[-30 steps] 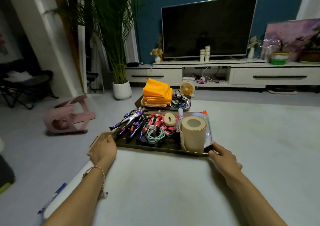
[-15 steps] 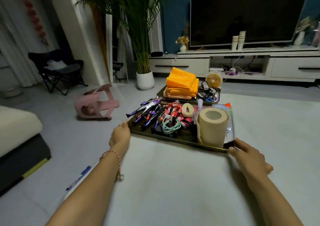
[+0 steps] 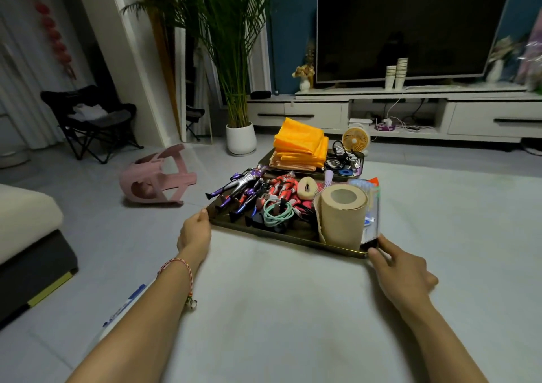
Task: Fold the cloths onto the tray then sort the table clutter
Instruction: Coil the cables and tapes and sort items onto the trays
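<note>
A: Tray [image 3: 281, 237] of clutter: your left grip [image 3: 195, 230] is clamped on its left corner and your right grip [image 3: 401, 274] on its right, at the desk's [image 3: 278, 309] far edge.
B: Step?
A: Sorting looks near done. The cloths [image 3: 300, 145] lie folded on the far tray [image 3: 265, 160]. Next, move it level, because the paper roll [image 3: 341, 215] may tip.

A dark tray [image 3: 289, 236] is gripped at its near left corner by the left hand [image 3: 195, 231] and at its near right corner by the right hand [image 3: 401, 274], with both forearms stretched over the white table [image 3: 293, 309]. Toy figures [image 3: 246, 183], a coiled green cable [image 3: 277, 211] and an upright paper roll [image 3: 341, 212] are carried on it. Folded orange cloths [image 3: 300, 145] are stacked on a second tray [image 3: 264, 159] just behind.
</note>
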### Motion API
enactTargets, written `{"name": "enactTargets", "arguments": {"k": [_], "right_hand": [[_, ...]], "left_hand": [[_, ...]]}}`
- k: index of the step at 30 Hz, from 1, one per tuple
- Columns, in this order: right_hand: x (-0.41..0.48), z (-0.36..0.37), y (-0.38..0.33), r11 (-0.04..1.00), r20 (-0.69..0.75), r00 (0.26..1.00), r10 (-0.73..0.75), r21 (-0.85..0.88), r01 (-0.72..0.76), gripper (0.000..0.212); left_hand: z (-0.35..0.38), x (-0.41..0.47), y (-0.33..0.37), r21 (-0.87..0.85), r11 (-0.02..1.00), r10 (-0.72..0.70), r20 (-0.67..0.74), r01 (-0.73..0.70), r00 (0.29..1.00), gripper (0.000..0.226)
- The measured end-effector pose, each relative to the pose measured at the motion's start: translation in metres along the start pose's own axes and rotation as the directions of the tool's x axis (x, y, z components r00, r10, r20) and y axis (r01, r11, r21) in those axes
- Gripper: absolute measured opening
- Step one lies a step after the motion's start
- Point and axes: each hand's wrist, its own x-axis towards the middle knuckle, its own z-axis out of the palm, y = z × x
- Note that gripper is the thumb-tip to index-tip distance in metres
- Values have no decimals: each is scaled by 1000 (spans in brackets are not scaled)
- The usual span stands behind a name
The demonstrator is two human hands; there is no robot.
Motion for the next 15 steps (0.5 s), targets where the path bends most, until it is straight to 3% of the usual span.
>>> {"name": "enactTargets", "arguments": {"k": [6,15], "right_hand": [[-2,1,-4,999,7,999,-41,-24,41,40],[-3,8,-7,999,-77,996,-38,8,38,36]], "left_hand": [[-2,5,1,-41,997,-71,10,71,997,32],[-2,-4,0,-50,996,72,-36,-74,997,34]]}}
